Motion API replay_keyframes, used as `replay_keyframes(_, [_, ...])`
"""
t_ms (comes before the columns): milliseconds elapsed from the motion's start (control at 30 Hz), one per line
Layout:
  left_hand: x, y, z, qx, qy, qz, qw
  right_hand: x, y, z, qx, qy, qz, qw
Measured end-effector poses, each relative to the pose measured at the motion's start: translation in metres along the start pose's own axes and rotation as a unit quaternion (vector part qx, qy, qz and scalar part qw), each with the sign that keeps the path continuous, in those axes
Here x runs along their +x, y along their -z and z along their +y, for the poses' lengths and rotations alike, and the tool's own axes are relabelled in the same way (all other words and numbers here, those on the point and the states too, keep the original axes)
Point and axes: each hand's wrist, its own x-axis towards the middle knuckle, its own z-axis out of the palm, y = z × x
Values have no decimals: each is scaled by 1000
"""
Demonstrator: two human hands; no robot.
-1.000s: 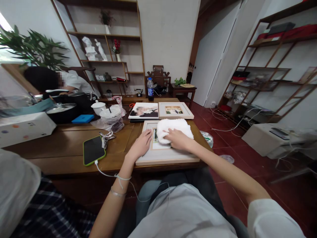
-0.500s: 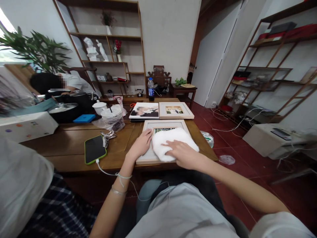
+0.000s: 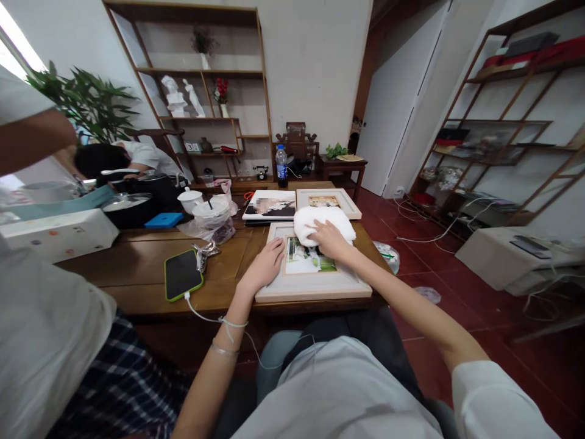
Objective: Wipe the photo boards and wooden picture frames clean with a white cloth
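A white-framed picture point(image 3: 315, 286) lies flat on the near end of the wooden table point(image 3: 137, 268). My left hand point(image 3: 265, 265) rests on the frame's left edge, fingers lying flat and holding nothing. My right hand point(image 3: 329, 239) presses a fluffy white cloth point(image 3: 322, 221) onto the far part of the picture's glass. The lower part of the photo shows below the cloth.
Two more framed pictures point(image 3: 326, 203) point(image 3: 269, 205) lie beyond. A green-cased phone point(image 3: 183, 274) on a cable and crumpled foil point(image 3: 205, 253) sit left. Pots, bowls, a white box point(image 3: 59, 233) and a water bottle point(image 3: 281, 166) stand further off. Another person point(image 3: 41, 317) is close on my left; shelves line the walls.
My right hand pulled the cloth toward me over the picture, then pushed it back to the far end, uncovering the photo. My left hand stayed on the frame's edge.
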Motion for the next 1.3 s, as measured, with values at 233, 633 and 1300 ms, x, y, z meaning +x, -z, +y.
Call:
replay_keyframes(233, [-1,-3,0,-10,5,12,1000,-60,39,-58,35,17,-86,996])
replay_keyframes(633, [-1,2,2,-17,-9,-11,1000,-65,32,-71,90,76,-42,992])
replay_keyframes(1300, [0,-5,-4,-7,-10,13,1000,-9,11,-30,-25,38,-59,997])
